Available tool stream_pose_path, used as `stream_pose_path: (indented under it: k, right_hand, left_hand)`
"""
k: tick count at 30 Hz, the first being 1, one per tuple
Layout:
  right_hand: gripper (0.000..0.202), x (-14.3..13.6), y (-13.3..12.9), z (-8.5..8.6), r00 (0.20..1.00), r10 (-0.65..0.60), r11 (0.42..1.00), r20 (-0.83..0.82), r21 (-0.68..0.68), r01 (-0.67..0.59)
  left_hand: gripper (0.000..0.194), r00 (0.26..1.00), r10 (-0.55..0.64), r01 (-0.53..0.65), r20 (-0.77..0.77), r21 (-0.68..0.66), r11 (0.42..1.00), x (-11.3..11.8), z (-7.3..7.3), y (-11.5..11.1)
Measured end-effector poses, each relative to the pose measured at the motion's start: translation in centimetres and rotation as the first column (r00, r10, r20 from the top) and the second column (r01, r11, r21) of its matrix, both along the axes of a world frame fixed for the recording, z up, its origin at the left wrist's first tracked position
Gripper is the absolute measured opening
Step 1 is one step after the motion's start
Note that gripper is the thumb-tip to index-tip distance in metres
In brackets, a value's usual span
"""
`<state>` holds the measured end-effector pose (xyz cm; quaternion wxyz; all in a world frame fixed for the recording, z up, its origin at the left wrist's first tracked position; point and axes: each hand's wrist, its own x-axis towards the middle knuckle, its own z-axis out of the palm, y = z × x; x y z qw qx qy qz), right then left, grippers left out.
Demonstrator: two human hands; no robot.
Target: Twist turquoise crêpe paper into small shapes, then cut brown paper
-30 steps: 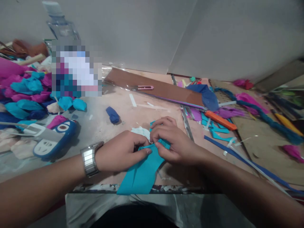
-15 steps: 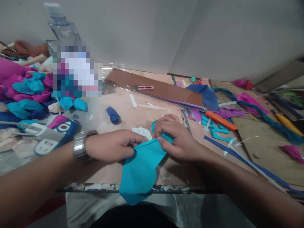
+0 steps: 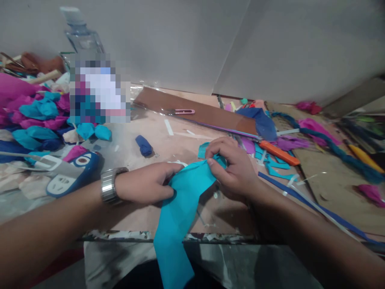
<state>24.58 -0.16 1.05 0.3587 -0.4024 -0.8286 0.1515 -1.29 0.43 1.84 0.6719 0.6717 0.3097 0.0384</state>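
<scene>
A long teal strip (image 3: 177, 212), paper or cloth, hangs from between my hands over the table's front edge. My left hand (image 3: 148, 181), with a metal watch (image 3: 110, 185) on the wrist, pinches its upper left edge. The fingers of my right hand (image 3: 230, 166) are closed on the gathered upper right end, and a bit of teal sticks out beyond them. White material lies partly hidden behind my left fingertips. A small dark blue rolled piece (image 3: 144, 146) rests on the table beyond my left hand.
Teal and pink bunched pieces (image 3: 39, 108) pile up at the left, near a blue-and-white power strip (image 3: 73, 174) and a bottle (image 3: 84, 36). Brown sheets (image 3: 198, 114) carry small pink snips (image 3: 184, 112). An orange cutter (image 3: 279, 152) lies among scraps at the right.
The right hand has moved up and slightly right, the left a little right. More of the teal strip now hangs down, reaching past the bottom of the view.
</scene>
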Motion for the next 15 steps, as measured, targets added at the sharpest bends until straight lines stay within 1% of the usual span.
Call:
stream_pose_path:
  k: [2, 4, 6, 9, 12, 14, 15]
  right_hand:
    - [0.010, 0.3, 0.4, 0.0, 1.000, -0.024, 1.000, -0.011, 0.020, 0.024]
    - [0.010, 0.6, 0.7, 0.1, 0.998, -0.053, 0.997, -0.029, 0.045, 0.055]
    - [0.011, 0.8, 0.9, 0.4, 0.996, -0.079, 0.994, -0.050, 0.071, 0.082]
    - [0.011, 0.9, 0.9, 1.1, 0.992, -0.104, 0.988, -0.074, 0.104, 0.112]
    - [0.012, 0.9, 0.7, 1.9, 0.985, -0.137, 0.980, -0.108, 0.133, 0.151]
    - [0.012, 1.0, 0.7, 2.4, 0.980, -0.151, 0.974, -0.130, 0.149, 0.170]
    - [0.013, 1.1, 0.7, 2.5, 0.979, -0.155, 0.973, -0.135, 0.153, 0.175]
  left_hand:
    - [0.041, 1.000, 0.026, -0.026, 0.008, 0.009, 1.000, 0.0, 0.0, 0.2]
    - [0.037, 0.999, 0.046, -0.046, 0.007, 0.048, 0.998, 0.1, 0.1, 0.3]
    - [0.037, 0.998, 0.066, -0.068, 0.022, 0.136, 0.988, 0.2, 0.2, 0.4]
    - [0.047, 0.996, 0.087, -0.093, 0.032, 0.269, 0.959, 0.5, 0.5, 0.3]
    - [0.056, 0.998, 0.064, -0.052, -0.028, 0.326, 0.944, 0.6, 1.1, -0.2]
    - [0.058, 0.997, 0.042, -0.017, -0.062, 0.368, 0.930, 0.4, 1.3, -0.7]
    - [0.059, 0.997, 0.052, -0.025, -0.060, 0.391, 0.920, 0.2, 1.3, -0.9]
